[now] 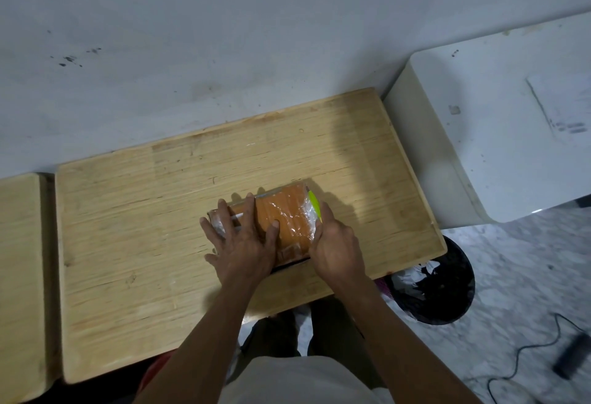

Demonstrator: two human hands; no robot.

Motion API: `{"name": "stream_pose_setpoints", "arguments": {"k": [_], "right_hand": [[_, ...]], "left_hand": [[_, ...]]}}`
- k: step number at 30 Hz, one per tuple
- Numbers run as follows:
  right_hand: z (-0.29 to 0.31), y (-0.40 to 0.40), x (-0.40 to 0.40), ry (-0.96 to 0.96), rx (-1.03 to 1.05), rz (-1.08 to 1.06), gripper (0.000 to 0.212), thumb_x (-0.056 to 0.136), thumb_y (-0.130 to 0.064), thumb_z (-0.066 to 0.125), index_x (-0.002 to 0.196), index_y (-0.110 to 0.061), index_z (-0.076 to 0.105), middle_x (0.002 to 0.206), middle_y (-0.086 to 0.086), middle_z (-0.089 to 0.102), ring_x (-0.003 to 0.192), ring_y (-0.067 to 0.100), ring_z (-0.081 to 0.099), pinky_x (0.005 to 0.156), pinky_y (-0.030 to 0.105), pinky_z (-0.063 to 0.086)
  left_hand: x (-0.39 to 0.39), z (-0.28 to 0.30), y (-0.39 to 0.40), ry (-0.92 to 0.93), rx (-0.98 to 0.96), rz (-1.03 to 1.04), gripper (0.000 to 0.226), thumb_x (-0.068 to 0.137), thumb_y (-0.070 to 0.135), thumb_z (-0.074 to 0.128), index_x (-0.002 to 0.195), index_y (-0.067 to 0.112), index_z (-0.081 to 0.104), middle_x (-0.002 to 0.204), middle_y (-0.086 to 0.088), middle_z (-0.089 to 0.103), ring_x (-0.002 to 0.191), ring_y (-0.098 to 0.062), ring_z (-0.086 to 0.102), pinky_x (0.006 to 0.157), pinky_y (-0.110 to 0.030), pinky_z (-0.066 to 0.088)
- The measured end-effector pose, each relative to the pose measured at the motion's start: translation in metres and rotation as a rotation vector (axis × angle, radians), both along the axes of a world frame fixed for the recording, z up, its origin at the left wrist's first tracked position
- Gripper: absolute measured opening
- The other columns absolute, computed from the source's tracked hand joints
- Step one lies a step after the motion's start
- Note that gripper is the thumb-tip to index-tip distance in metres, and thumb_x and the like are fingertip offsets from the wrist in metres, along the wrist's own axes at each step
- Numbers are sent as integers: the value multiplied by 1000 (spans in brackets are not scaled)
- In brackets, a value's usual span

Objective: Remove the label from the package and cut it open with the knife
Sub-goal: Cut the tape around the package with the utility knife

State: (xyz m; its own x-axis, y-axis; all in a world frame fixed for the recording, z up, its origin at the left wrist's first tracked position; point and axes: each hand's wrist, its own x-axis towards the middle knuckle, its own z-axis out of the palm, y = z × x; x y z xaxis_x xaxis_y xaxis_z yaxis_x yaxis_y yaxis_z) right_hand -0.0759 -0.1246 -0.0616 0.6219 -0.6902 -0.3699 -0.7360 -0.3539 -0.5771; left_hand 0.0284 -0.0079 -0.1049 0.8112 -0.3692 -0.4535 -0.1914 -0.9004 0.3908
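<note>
An orange package wrapped in clear shiny plastic lies flat on the wooden table, near its middle. My left hand presses down on the package's left half with fingers spread. My right hand grips the package's right edge, where a lime-green knife sticks out past the fingers. How the knife is held is hidden under the hand. No label shows on the package's top face.
A second wooden table stands at the left. A white cabinet stands at the right. A black waste bin with scraps sits on the floor under the table's right corner. A cable and a dark tool lie at the lower right.
</note>
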Motion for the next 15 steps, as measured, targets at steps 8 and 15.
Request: {"name": "stream_pose_setpoints", "arguments": {"k": [8, 15], "right_hand": [[2, 4, -11, 79, -35, 38, 63, 91, -12, 51, 150, -16, 28, 92, 12, 66, 81, 30, 67, 68, 34, 50], [2, 12, -18, 83, -37, 26, 60, 94, -13, 49, 150, -15, 27, 90, 11, 65, 80, 27, 66, 67, 35, 52]], "left_hand": [[1, -2, 2, -17, 6, -27, 72, 89, 76, 38, 149, 59, 2, 166, 9, -17, 150, -36, -25, 110, -76, 18], [1, -2, 3, -17, 13, -43, 73, 90, 75, 38, 150, 56, 2, 165, 7, -18, 150, -38, -25, 110, -76, 20]]}}
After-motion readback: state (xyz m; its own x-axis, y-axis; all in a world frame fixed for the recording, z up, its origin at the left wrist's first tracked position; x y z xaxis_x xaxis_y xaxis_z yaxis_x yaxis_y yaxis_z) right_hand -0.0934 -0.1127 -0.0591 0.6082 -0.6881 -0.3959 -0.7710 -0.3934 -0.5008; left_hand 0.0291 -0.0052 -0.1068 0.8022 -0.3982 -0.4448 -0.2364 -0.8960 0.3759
